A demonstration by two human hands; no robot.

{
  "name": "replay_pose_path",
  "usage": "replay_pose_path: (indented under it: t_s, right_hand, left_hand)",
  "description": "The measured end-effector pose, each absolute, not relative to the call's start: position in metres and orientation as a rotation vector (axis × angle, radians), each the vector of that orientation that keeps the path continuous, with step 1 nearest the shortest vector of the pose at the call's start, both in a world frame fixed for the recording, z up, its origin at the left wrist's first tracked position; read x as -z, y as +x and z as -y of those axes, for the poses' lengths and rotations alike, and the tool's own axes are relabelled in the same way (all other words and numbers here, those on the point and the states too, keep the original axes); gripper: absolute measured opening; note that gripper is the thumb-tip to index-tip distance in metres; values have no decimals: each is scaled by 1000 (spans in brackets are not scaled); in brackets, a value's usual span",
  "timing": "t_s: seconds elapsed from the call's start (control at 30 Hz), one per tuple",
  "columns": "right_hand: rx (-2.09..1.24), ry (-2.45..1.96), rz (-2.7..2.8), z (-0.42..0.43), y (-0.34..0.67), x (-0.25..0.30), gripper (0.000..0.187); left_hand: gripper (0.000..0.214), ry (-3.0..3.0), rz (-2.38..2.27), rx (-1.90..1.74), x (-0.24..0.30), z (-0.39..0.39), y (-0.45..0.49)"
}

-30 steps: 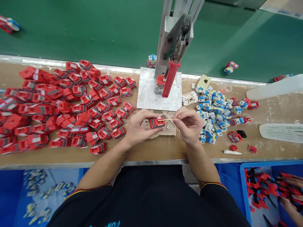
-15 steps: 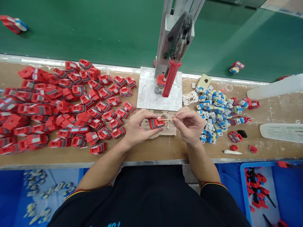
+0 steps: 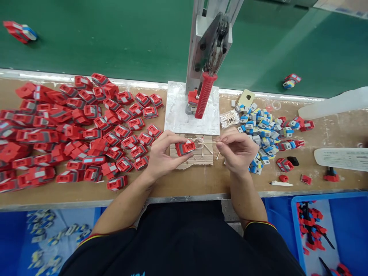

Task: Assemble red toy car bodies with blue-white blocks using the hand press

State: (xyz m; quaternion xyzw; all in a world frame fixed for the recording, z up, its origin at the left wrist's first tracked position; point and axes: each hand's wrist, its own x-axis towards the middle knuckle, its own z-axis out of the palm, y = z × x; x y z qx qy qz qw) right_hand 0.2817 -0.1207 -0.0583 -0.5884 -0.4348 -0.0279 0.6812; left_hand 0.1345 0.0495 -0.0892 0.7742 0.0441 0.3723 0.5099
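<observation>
My left hand [image 3: 162,153] pinches a red and grey plastic toy part [image 3: 185,147], its hollow side turned up. In my right hand [image 3: 240,147], thumb and fingertips close on a thin cotton swab [image 3: 208,143] that points left. The swab's tip is over a small round clear dish [image 3: 199,141], apart from the red part. Below both hands lies a torn piece of cardboard [image 3: 189,163] with loose swabs [image 3: 207,150] on it. One more swab [image 3: 217,156] shows by my right fingers; whether they hold it, I cannot tell.
A press with a red handle [image 3: 205,96] stands on a metal plate [image 3: 175,115]. Red parts [image 3: 94,134] are piled at left, blue and white parts [image 3: 263,130] at right beside a swab bundle [image 3: 230,119]. Blue bins [image 3: 345,230] sit below the table; a green surface [image 3: 115,38] lies behind.
My right hand has moved right, drawing the swab away from the red part. My left hand has shifted slightly left with the part. A black and red piece now shows at far right.
</observation>
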Motion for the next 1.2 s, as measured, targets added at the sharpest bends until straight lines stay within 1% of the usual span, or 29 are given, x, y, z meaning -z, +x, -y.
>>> replay_pose_path:
  t_s: [0.23, 0.53, 0.67, 0.77, 0.9, 1.2]
  right_hand:
    - [-69, -1707, 1354, 125, 299, 70, 17]
    - [-155, -1817, 1401, 124, 301, 78, 14]
    - [-161, -1738, 1282, 125, 300, 72, 13]
    - [-113, -1522, 1069, 123, 293, 66, 12]
    - [-62, -1317, 926, 115, 278, 62, 15]
    - [-164, -1311, 963, 110, 267, 67, 10]
  left_hand:
    - [31, 1815, -231, -887, 99, -60, 136]
    - [29, 1785, -228, -876, 103, -60, 136]
    - [27, 1831, -227, -886, 101, -60, 135]
    - [24, 1874, -199, -888, 99, -56, 135]
    - [21, 1911, -134, -907, 95, -49, 137]
    - [23, 1932, -121, -888, 94, -47, 137]
